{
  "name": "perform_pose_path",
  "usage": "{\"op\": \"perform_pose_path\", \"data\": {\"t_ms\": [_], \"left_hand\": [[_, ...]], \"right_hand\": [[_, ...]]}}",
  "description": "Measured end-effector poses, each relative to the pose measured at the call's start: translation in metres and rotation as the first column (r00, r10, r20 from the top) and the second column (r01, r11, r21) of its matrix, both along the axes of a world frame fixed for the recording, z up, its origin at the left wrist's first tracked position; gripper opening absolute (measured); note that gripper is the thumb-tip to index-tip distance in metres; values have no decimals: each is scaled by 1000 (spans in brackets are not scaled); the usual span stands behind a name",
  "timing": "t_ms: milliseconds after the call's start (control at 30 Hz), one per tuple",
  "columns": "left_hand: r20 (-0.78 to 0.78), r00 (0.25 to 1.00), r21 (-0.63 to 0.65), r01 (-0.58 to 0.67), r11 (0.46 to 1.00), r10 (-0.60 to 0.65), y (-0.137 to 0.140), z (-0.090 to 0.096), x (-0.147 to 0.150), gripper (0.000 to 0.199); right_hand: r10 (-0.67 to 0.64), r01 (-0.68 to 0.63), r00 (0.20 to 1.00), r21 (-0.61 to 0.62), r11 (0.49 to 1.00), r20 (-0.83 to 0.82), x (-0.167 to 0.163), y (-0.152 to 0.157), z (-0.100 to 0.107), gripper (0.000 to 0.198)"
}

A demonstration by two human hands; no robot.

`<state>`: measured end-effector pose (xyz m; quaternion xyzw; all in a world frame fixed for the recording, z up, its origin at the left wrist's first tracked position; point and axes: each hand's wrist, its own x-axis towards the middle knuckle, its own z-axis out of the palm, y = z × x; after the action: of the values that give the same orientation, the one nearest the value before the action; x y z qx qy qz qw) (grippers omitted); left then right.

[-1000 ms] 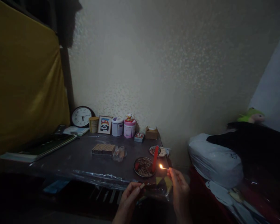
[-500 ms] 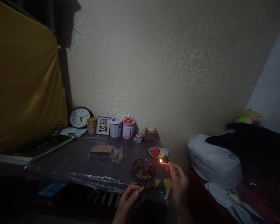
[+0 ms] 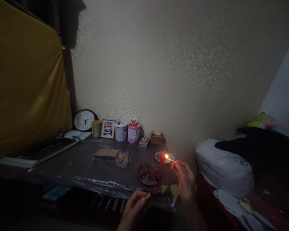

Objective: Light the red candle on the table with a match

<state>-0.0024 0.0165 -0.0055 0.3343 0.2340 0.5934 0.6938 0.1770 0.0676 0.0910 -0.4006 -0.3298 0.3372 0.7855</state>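
At the right end of the table, a burning match is being held by the right hand, pinched between thumb and fingertips, with its flame being kept just beside the top of the red candle. Compared with the picture of a second ago, the right hand is being shown higher and farther from the table's front edge, and the flame, formerly low beside the candle's base, is now being presented at the candle's tip. The candle is being seen leaning slightly in the round dish, as it was before. A second, smaller plate is being shown just behind the candle.

The left hand is being held below the table's front edge, its fingers closed narrowly on a small matchbox; it is being shown lower than a second ago and well apart from the candle.

Left of the candle, a flat ribbed block and a crumpled clear wrapper are being seen unmoved. Farther behind the candle, along the wall, a clock, a framed panda picture, a white tin, a pink tin and a small cardboard box are being shown in a row, also unchanged.
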Motion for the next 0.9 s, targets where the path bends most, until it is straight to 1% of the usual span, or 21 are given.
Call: {"op": "perform_pose_path", "data": {"t_ms": [100, 433, 700, 900], "left_hand": [[26, 1000, -10, 15, 1000, -15, -1, 3, 0, 28], [-9, 1000, -13, -1, 1000, 1, -1, 6, 0, 30], [17, 1000, -15, 6, 1000, -6, -3, 11, 0, 29], [16, 1000, -23, 18, 1000, -18, -2, 8, -2, 26]], "right_hand": [[17, -17, 1000, 3, 1000, -20, 3, 6, 2, 26], [76, -75, 996, 25, 997, -56, 2, 23, 11, 19], [67, -67, 998, 8, 998, -3, 5, 32, 9, 20], [28, -29, 998, 2, 1000, 50, 6, 35, 8, 21]]}}
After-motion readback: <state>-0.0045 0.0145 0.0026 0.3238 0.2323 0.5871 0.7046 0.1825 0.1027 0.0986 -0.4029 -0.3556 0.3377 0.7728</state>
